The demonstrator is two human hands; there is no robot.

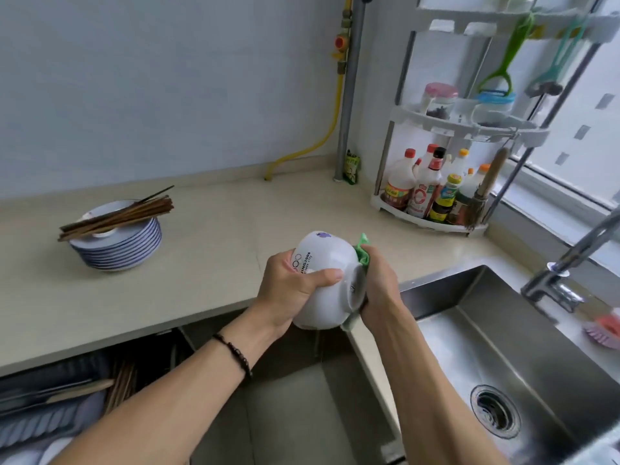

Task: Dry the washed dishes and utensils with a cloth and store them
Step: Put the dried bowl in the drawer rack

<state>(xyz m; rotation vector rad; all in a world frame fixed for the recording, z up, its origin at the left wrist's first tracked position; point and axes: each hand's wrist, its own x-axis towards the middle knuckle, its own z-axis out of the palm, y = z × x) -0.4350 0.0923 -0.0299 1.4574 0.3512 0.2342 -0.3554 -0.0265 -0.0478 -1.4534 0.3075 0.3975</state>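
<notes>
Over counter edge, left hand (292,286) gripping bowl (327,283)

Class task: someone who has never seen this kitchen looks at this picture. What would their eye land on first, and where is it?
First, the white bowl at centre, gripped by the left hand while the right hand presses a green cloth to its base. Next, the plate stack topped with chopsticks on the counter, left.

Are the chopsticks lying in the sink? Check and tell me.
No, the chopsticks lie across the top of the stack of plates on the counter, well left of the sink.
</notes>
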